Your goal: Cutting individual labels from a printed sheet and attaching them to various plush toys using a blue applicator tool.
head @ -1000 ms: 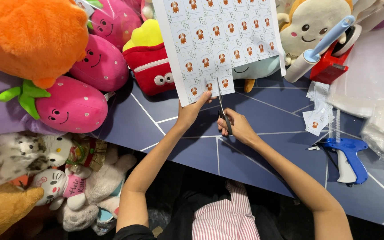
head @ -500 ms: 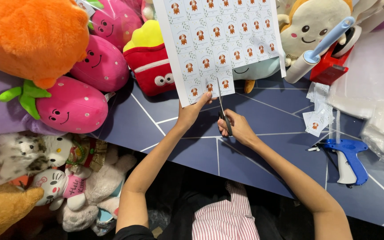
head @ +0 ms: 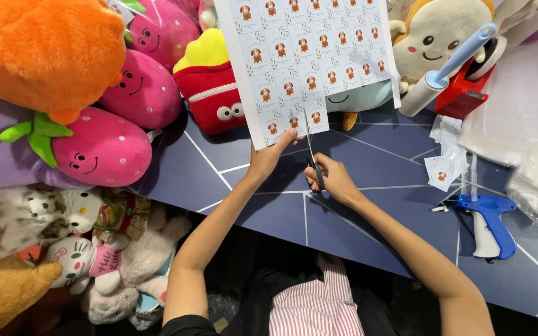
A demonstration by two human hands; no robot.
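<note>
Two hands at work: left hand pinches a white sticker sheet; right hand grips scissors cutting its lower edge above the blue tabletop.

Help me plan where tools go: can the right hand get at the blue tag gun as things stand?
Probably not right away: the right hand holds scissors. Bare table lies between it and the tag gun.

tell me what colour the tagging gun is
Blue with a white grip, on the tagging gun; the head view shows it.
</note>
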